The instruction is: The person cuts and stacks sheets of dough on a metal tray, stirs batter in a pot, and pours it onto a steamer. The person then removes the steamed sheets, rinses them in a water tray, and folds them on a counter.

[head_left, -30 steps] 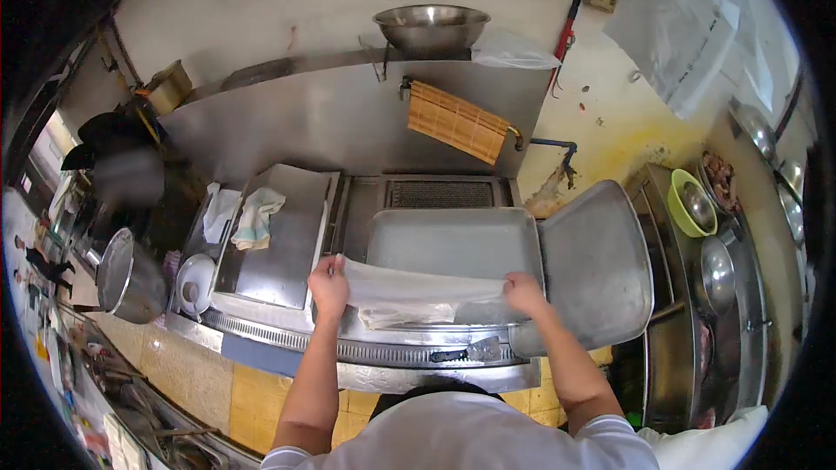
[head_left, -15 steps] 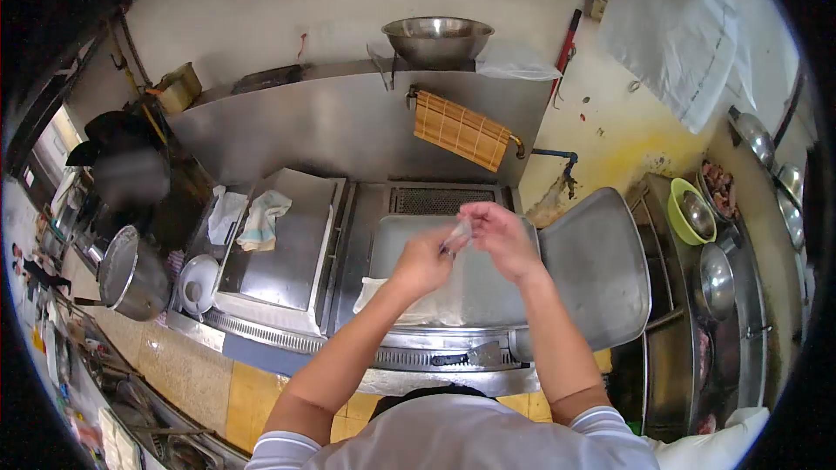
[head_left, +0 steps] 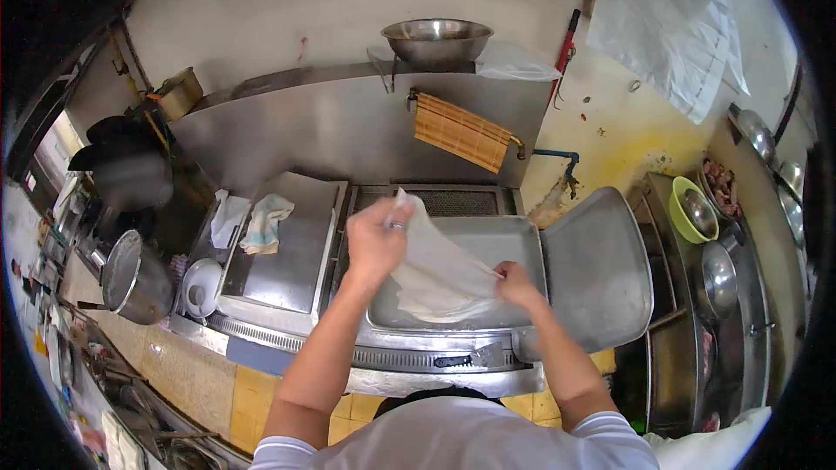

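Observation:
A thin white cloth hangs spread between my two hands, over a shallow metal tray. My left hand is closed on the cloth's upper left corner, raised higher than the other hand. At the tray's right side, my right hand pinches the right edge of the cloth. The lower part of the cloth drapes in folds; whether it touches the tray floor I cannot tell. Part of the tray is hidden beneath it.
Right of the tray leans another metal tray. A black-handled knife lies along the front ledge. To the left are a folded towel and a large pot. A bamboo mat hangs behind, below a steel bowl.
My hands have moved apart, left hand to the left and right hand lower. The white cloth, earlier lying in the tray's front left, is now lifted and stretched between them.

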A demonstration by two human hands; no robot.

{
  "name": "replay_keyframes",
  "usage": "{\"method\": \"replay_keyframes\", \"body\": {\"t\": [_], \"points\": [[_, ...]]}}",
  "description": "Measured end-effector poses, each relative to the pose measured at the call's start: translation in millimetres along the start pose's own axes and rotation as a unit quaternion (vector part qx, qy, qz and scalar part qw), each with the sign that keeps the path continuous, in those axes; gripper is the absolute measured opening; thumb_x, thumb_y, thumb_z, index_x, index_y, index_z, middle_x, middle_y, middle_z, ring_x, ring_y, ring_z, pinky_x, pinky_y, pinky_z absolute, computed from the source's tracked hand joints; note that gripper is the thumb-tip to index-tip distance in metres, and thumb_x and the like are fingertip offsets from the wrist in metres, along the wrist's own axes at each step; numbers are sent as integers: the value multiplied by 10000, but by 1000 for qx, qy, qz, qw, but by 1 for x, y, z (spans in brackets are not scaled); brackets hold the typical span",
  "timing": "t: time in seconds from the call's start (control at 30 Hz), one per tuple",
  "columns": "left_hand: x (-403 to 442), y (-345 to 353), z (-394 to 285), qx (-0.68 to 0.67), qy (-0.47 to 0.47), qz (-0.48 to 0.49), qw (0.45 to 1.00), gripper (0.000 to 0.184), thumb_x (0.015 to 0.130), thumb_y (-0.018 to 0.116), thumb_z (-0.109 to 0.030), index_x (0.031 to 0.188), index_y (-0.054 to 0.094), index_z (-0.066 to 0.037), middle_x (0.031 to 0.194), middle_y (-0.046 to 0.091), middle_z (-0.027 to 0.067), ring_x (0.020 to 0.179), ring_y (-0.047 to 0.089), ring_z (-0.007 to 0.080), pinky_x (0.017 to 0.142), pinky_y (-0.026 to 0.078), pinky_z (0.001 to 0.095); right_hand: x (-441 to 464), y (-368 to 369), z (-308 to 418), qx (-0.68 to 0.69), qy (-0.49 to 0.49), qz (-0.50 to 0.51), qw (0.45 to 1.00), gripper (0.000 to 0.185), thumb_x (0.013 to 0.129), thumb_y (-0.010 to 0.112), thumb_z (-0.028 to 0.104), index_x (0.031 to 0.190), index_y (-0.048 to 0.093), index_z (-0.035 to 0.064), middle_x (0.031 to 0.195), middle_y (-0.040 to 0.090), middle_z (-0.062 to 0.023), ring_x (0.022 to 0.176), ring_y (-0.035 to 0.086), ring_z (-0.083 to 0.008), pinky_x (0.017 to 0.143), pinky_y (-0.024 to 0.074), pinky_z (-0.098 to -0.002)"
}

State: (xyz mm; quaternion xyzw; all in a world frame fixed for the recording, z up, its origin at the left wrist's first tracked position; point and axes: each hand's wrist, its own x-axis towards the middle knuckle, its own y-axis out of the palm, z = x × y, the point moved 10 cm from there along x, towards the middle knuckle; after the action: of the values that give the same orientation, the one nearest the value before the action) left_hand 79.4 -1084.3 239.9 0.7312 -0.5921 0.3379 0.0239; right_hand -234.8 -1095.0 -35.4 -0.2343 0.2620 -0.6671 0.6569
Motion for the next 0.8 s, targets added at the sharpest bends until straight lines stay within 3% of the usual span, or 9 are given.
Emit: {"method": "replay_keyframes", "body": {"t": [0.13,0.2,0.33,0.43,0.5,0.57,0.63,0.73,0.8], "points": [[-20,51,-5,11,34,79,996,131,870,766,-163,917,770,-40,857,716,192,797,709,363,717,546,419,-13,-33,166,232,-187,-39,954,250,807,680,62,1031,741,-29,1013,754,-203,979,723,-338,863,552,-408],[-31,78,0,6,17,138,990,107,865,743,-124,933,776,-50,887,722,191,810,709,365,726,547,422,-11,-7,195,248,-126,17,960,260,809,661,51,1043,741,-28,1039,750,-220,1008,719,-359,887,550,-415],[-14,10,16,-67,63,8,996,274,822,585,79,999,772,-14,927,774,159,876,758,280,797,583,376,11,35,87,15,-17,48,999,267,823,619,52,1046,736,-35,1038,745,-242,989,722,-364,878,550,-428],[-5,-25,38,-74,-91,14,993,364,765,580,143,1038,768,-9,993,775,158,941,755,253,865,583,345,7,11,-9,10,-2,-25,1000,210,833,595,60,961,730,-38,847,730,-182,791,681,-233,724,528,-387],[-16,2,65,-64,-15,26,997,357,784,591,126,1053,769,-26,1006,776,150,936,757,246,851,585,343,10,1,-9,-33,-13,20,999,222,836,598,62,987,726,-41,856,734,-172,801,684,-221,726,532,-387],[-27,28,36,10,51,53,997,343,804,605,82,1067,772,-61,1030,774,141,930,758,256,838,592,357,7,-10,86,74,-43,38,996,254,873,610,104,1053,731,-30,893,730,-201,930,718,-316,850,547,-410],[-39,59,10,25,74,102,992,251,844,643,48,1033,777,-50,1035,773,165,936,759,278,830,592,384,2,-6,165,342,-151,-23,927,239,897,612,147,1012,720,-32,852,713,-184,873,702,-287,796,539,-414],[-36,51,3,52,120,96,987,220,854,656,18,1023,778,-52,1004,768,179,907,757,303,813,592,397,-21,14,198,235,-70,68,967,233,889,599,143,991,703,-39,860,706,-224,848,694,-327,786,528,-439],[-20,3,26,37,101,29,994,273,807,653,33,1024,784,-67,1002,769,155,903,751,320,818,591,388,5,42,93,95,-53,32,994,183,856,586,82,962,697,-18,769,712,-134,777,698,-279,707,511,-459]]}}
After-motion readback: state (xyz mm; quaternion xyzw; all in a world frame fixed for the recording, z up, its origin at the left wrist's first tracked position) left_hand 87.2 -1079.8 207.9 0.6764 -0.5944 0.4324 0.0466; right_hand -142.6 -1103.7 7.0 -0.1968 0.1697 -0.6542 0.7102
